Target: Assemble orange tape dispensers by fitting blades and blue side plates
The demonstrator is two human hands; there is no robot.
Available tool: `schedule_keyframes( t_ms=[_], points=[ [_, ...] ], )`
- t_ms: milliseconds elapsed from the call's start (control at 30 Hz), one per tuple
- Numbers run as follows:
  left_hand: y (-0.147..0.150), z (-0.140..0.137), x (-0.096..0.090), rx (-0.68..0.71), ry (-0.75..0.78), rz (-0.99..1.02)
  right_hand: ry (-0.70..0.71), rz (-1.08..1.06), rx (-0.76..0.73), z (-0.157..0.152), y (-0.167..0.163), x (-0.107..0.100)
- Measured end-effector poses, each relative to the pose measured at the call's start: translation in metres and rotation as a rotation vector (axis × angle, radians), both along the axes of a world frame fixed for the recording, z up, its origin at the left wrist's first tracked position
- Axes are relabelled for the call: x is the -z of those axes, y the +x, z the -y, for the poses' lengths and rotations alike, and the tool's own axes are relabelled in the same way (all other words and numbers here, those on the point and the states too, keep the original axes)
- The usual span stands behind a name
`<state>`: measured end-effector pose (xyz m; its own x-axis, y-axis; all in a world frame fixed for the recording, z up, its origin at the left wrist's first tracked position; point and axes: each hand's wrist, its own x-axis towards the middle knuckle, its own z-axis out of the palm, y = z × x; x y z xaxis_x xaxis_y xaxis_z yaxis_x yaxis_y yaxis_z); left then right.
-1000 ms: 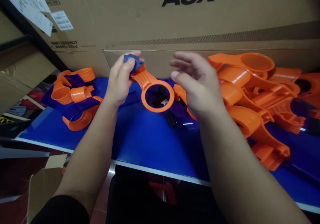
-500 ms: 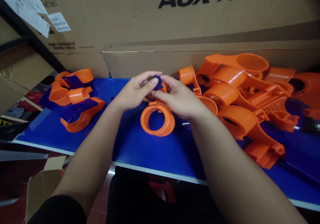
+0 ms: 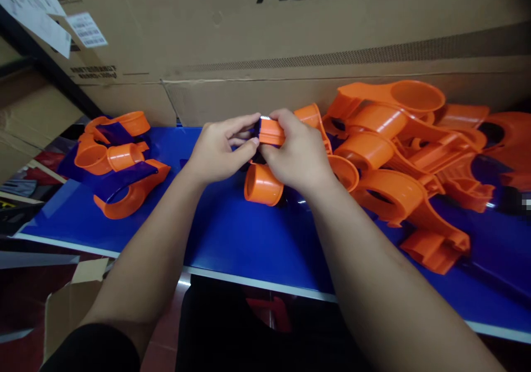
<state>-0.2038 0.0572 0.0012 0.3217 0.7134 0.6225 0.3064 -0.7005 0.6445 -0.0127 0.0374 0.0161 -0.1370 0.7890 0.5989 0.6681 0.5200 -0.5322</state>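
Note:
My right hand point(image 3: 298, 155) is closed around an orange plastic tape dispenser point(image 3: 271, 133) over the middle of the blue table. A serrated, pale cutting edge shows at the top of its head, with a dark blue piece at the left side. Its round orange hub hangs below my fingers. My left hand point(image 3: 219, 150) pinches the head's left side at the blue piece, thumb and fingertips touching it. My fingers hide much of the blue piece and of the dispenser's middle.
A heap of orange dispenser parts point(image 3: 390, 195) lies on the right of the blue table point(image 3: 249, 245). To the left sit several orange dispensers with dark blue flaps point(image 3: 126, 181). A big cardboard box point(image 3: 215, 35) stands behind; an open carton point(image 3: 66, 311) is below left.
The dispenser has been turned in my hands: its hub opening no longer faces me, and the serrated edge now shows on top. The camera view has shifted slightly.

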Motion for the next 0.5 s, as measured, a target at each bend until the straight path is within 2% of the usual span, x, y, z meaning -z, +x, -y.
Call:
schedule_keyframes(
  t_ms=[167, 500],
  points=[
    [0.003, 0.004, -0.001, -0.03, 0.04, -0.08, 0.025, 0.114, 0.051, -0.001, 0.0, 0.001],
    [0.007, 0.014, -0.012, -0.16, 0.161, -0.359, -0.037, 0.183, 0.057, -0.001, 0.003, -0.001]
  ],
)
